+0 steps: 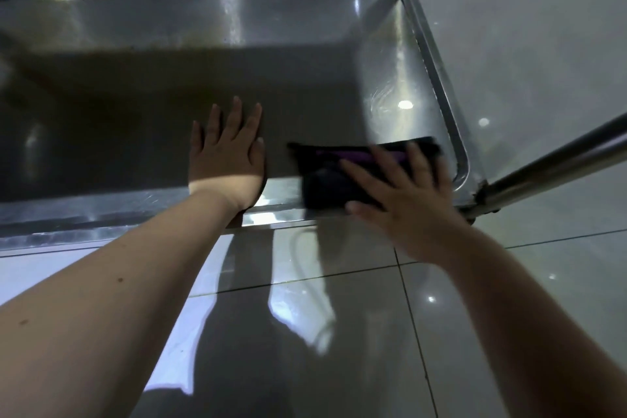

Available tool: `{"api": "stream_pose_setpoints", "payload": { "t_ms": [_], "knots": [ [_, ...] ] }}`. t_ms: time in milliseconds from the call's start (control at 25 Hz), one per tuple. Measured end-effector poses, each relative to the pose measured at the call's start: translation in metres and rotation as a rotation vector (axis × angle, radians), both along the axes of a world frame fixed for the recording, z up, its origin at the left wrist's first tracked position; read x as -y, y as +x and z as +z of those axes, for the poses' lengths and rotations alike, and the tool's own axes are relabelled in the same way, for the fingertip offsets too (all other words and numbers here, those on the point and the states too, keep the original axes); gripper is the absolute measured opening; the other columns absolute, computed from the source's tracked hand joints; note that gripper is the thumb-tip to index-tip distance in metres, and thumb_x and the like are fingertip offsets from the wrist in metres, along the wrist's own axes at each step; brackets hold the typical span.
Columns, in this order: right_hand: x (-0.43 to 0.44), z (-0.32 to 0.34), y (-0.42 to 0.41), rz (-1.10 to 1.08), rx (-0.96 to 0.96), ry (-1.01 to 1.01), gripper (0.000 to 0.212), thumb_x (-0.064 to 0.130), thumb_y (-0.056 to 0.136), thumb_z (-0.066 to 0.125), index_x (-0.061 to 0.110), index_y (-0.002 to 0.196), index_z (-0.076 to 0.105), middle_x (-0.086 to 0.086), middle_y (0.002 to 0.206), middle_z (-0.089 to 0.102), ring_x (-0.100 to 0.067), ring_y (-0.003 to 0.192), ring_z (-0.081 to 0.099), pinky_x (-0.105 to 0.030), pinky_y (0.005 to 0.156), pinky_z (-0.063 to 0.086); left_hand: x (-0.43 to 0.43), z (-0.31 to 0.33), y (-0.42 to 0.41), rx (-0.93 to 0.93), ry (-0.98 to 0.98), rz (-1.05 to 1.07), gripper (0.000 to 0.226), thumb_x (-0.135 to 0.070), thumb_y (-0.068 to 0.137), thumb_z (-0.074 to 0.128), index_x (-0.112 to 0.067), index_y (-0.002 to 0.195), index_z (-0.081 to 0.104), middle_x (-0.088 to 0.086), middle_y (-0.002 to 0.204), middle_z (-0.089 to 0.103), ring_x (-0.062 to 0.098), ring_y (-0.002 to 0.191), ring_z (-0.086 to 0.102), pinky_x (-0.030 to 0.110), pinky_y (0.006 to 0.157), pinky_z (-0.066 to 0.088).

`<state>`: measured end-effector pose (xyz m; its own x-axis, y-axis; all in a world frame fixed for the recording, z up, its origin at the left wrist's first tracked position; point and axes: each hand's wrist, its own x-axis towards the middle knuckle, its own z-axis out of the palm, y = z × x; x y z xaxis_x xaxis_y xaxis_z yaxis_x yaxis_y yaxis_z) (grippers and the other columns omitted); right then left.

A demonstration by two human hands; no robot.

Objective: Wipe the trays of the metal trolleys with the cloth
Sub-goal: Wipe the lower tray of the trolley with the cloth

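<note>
Pressing a dark folded cloth (339,176) flat with the right hand (407,197), fingers spread, blurred, in the metal tray's (439,81) near corner, right of frame centre. Bracing with the left hand (225,153), fingers straight, palm down on the tray floor at centre. Probably soft, light, prone to bunching; best held under a flat palm. Counted: one cloth, one tray, two hands.

A glossy floor (529,54) of large pale grey tiles was seen at the right and across the near part of the scene. It was divided by thin dark grout lines (413,316). Small bright light spots (431,299) were reflected in the tiles at the right. A whitish, blurred reflection (300,314) was shown near the middle, and a pale bluish patch (176,349) was cast at the near left.
</note>
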<state>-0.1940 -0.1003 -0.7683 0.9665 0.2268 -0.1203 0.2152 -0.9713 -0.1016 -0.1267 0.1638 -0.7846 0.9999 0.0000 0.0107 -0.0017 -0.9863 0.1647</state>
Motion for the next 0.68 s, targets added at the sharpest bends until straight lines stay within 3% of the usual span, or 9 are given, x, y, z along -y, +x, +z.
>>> {"api": "stream_pose_setpoints", "payload": {
  "t_ms": [160, 320, 480, 680],
  "knots": [
    [0.028, 0.004, -0.009, -0.175, -0.008, -0.055, 0.066, 0.088, 0.072, -0.003, 0.07, 0.134, -0.017, 0.011, 0.163, 0.002, -0.035, 0.146, -0.005, -0.052, 0.11, -0.02, 0.002, -0.004, 0.0, 0.005, 0.053, 0.002, 0.056, -0.039, 0.102, 0.022, -0.035, 0.156, 0.008, -0.003, 0.165, 0.003, 0.028, 0.151, 0.001, 0.047, 0.12, -0.001],
    [-0.026, 0.002, 0.005, 0.003, -0.052, -0.035, 0.071, 0.092, 0.067, -0.005, 0.07, 0.132, -0.023, 0.009, 0.162, -0.012, -0.042, 0.144, -0.016, -0.058, 0.101, -0.029, 0.001, -0.006, 0.0, 0.0, 0.073, 0.001, 0.057, -0.04, 0.101, 0.02, -0.034, 0.156, 0.007, -0.002, 0.165, 0.003, 0.028, 0.151, 0.0, 0.047, 0.12, -0.001],
    [-0.035, -0.001, 0.1, -0.01, -0.174, -0.001, 0.066, 0.092, 0.065, 0.004, 0.076, 0.123, -0.025, 0.013, 0.159, -0.024, -0.04, 0.142, -0.027, -0.061, 0.101, -0.028, 0.002, -0.006, 0.0, 0.007, 0.053, 0.005, 0.056, -0.038, 0.102, 0.025, -0.033, 0.156, 0.01, -0.002, 0.165, 0.004, 0.028, 0.151, 0.0, 0.047, 0.12, -0.001],
    [-0.066, 0.012, 0.215, -0.107, -0.246, -0.091, 0.076, 0.091, 0.074, 0.011, 0.063, 0.139, -0.015, 0.006, 0.161, -0.018, -0.043, 0.144, -0.02, -0.067, 0.108, -0.017, 0.0, -0.004, 0.001, 0.006, 0.031, -0.006, 0.055, -0.04, 0.102, 0.026, -0.034, 0.156, 0.012, -0.003, 0.164, 0.005, 0.027, 0.151, 0.001, 0.047, 0.12, -0.001]
  ]
}}
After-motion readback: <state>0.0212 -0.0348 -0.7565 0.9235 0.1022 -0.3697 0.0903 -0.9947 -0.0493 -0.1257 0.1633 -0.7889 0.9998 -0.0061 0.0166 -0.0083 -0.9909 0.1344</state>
